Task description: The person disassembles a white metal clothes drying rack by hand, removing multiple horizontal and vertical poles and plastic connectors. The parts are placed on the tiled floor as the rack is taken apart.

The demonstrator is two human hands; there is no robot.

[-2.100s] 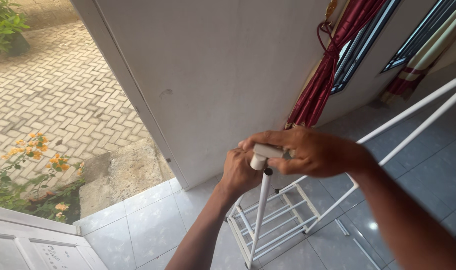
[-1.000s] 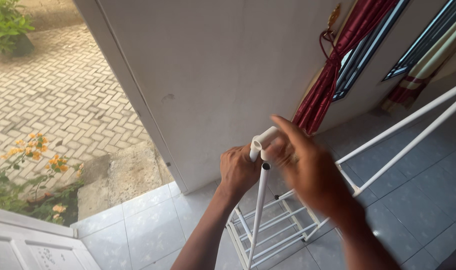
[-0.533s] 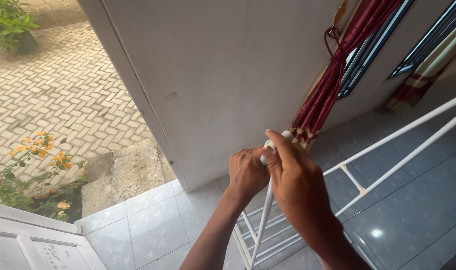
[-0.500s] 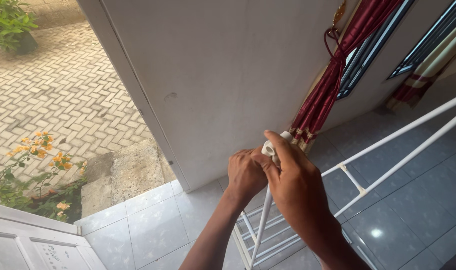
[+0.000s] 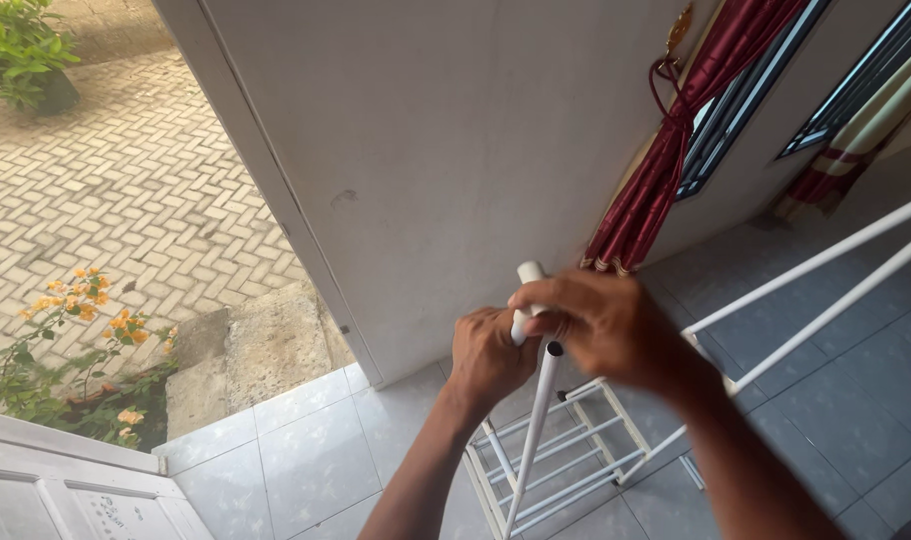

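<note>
A white metal rack (image 5: pixel 566 462) stands on the grey tiled floor below me. One thin white tube (image 5: pixel 532 430) rises from it towards my hands, its dark open end showing at the top. My left hand (image 5: pixel 488 357) is closed around the tube near its upper end. My right hand (image 5: pixel 604 327) pinches a short white pipe fitting (image 5: pixel 525 288) just above the tube's open end; the fitting is off the tube and tilted. Two more long white tubes (image 5: pixel 826 290) slant away to the right.
A white wall pillar (image 5: pixel 446 150) stands right in front. Red curtains (image 5: pixel 666 160) hang by dark-framed windows at the right. Left lies a brick-paved yard (image 5: pixel 126 190), a concrete step and orange flowers (image 5: pixel 76 300). A white door panel (image 5: pixel 66 490) is at the bottom left.
The white fitting sat on the tube's top under my right hand earlier. Now my right hand has lifted it off, and the tube's dark open end is exposed.
</note>
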